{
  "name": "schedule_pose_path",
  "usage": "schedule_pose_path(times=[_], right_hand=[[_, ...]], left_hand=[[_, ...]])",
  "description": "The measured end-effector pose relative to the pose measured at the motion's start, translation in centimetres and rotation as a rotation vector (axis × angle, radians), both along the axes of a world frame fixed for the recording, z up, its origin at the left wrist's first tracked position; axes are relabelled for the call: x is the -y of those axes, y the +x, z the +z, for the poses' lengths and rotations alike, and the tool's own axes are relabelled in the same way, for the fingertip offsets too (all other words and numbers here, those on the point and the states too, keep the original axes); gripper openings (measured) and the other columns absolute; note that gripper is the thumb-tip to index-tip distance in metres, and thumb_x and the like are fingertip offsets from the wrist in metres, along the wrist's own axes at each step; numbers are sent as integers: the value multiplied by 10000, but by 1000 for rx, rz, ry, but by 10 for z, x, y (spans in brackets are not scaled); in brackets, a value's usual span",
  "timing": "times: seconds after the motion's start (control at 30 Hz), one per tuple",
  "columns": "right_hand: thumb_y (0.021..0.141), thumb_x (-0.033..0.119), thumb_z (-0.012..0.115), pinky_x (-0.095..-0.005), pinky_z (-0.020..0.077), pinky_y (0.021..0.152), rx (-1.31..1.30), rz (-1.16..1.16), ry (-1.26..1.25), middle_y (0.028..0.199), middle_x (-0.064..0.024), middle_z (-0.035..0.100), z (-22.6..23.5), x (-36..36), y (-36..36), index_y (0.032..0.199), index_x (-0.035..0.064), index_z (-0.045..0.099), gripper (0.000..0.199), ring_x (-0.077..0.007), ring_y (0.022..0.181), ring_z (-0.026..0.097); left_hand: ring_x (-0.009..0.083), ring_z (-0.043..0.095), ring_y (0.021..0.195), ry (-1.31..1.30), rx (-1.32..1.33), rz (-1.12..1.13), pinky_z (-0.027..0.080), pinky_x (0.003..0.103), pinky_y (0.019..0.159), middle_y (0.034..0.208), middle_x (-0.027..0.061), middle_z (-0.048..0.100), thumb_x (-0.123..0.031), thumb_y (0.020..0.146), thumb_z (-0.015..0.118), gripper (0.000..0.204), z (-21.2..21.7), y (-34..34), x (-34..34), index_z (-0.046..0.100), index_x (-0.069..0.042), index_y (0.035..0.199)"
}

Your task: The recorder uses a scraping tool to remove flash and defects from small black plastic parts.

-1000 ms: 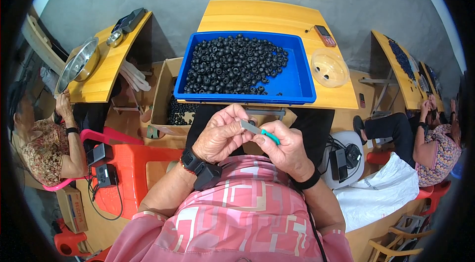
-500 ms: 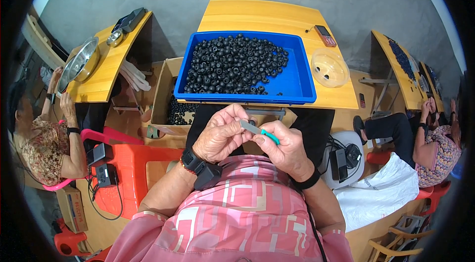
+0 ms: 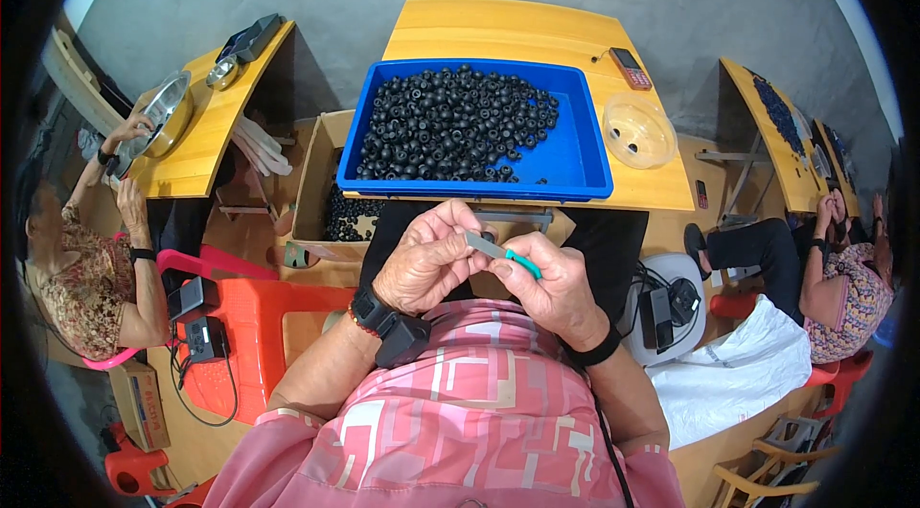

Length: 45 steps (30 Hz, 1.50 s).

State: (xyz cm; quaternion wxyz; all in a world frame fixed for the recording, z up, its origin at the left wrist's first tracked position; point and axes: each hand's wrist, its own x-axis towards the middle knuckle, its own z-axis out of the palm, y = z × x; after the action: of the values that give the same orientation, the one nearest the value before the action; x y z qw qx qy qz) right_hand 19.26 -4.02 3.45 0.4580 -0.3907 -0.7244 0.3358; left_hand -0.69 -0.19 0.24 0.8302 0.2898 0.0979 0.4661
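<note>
My left hand is closed, pinching a small round black part that is mostly hidden by the fingers and a blade. In my closed right hand is a small green-handled knife, its flat metal blade lying against the part and reaching the left fingertips. Both hands are close together in front of my body, just below the near edge of a blue tray. A heap of similar round black parts, many with a hole, fills most of the tray.
The tray stands on a yellow wooden table with a clear round tub and a mobile phone. Below its left side is a cardboard box of black parts. A red stool stands left. People work at tables on both sides.
My hands and the knife have hardly moved. At the left table, the other person's far hand has moved up toward the metal bowl.
</note>
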Motion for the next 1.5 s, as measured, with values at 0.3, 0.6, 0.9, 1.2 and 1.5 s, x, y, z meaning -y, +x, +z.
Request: schedule_pose_path(times=[0.3,0.6,0.9,1.2,1.5], right_hand=[[957,101,673,-244,439,617,-197,-194,-171,737,34,588,-13,-11,14,948,14,650,90,-47,692,500],[888,27,735,-234,531,757,-282,-163,-74,924,-36,737,0,-3,-2,1147,20,662,269,-69,842,661],[776,26,764,-368,539,571,143,-136,390,754,-111,683,-8,-2,-5,1009,52,679,250,-294,645,691],[783,21,770,-338,534,579,60,-155,291,751,-102,688,-10,3,-7,953,57,660,205,-253,644,697],[849,68,808,-228,507,646,-220,-137,-109,820,8,692,-9,2,-10,1003,45,656,218,-40,731,603]], left_hand=[[183,655,896,42,-39,5,575,384,898,995,108,643,-73,945,691,92,15,2,2,607,-44,971],[191,656,906,-18,-34,-9,558,395,908,1026,121,654,-73,949,681,98,1,5,2,593,-47,984],[212,681,959,-65,-41,-18,563,331,874,1065,129,686,-59,959,662,82,-10,10,4,609,-44,1019],[215,678,968,-53,24,-22,552,333,878,1073,142,685,-34,950,663,75,-13,11,4,613,-50,1003],[184,676,972,-60,-13,53,571,338,882,1034,104,686,-3,950,654,57,1,13,6,616,-45,948]])
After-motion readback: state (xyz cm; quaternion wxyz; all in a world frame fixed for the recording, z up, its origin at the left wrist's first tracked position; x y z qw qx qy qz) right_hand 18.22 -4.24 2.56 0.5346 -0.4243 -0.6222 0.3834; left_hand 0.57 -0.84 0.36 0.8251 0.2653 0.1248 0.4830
